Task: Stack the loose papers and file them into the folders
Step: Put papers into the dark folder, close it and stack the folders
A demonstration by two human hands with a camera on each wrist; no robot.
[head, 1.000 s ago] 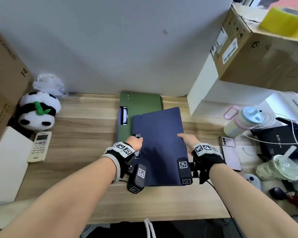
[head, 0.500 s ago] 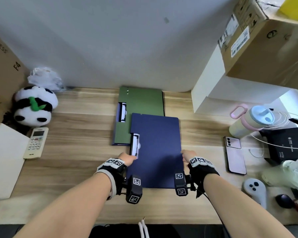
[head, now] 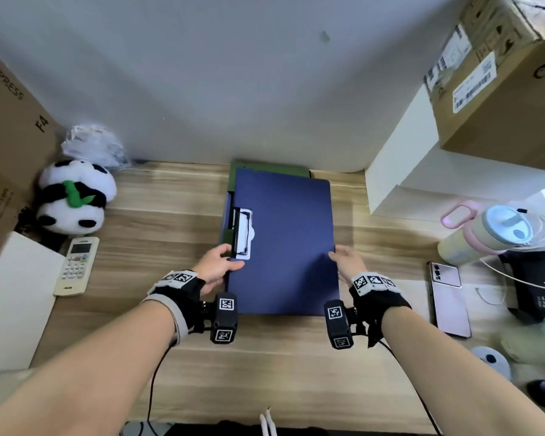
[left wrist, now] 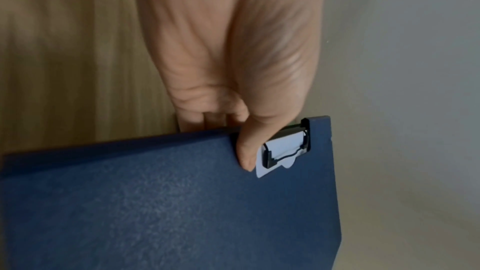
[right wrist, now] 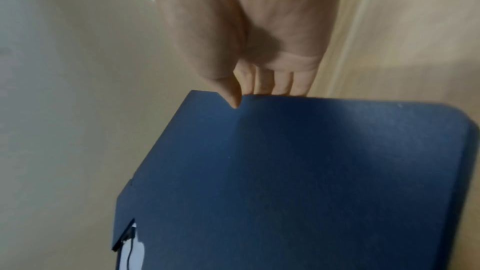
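Observation:
Both hands hold a dark blue folder [head: 283,243] over a green folder [head: 271,169], of which only the far edge and a left strip show. My left hand [head: 221,265] grips the blue folder's left edge, thumb on top beside the black clip [head: 241,234]. In the left wrist view the left hand [left wrist: 233,130] has its fingers under the blue folder [left wrist: 168,202], next to the clip [left wrist: 285,149] on white paper. My right hand [head: 343,259] grips the right edge. The right wrist view shows that hand [right wrist: 249,91] pinching the blue folder [right wrist: 298,182].
On the wooden desk [head: 170,357] a panda plush [head: 76,196], a remote [head: 76,265] and a white box [head: 13,303] lie at the left. To the right are a white box [head: 422,184], a cardboard box [head: 501,89], a bottle [head: 491,234] and a phone [head: 449,297].
Both hands have carried the blue folder away from me toward the wall. It now covers nearly all of the green folder, which showed much more before.

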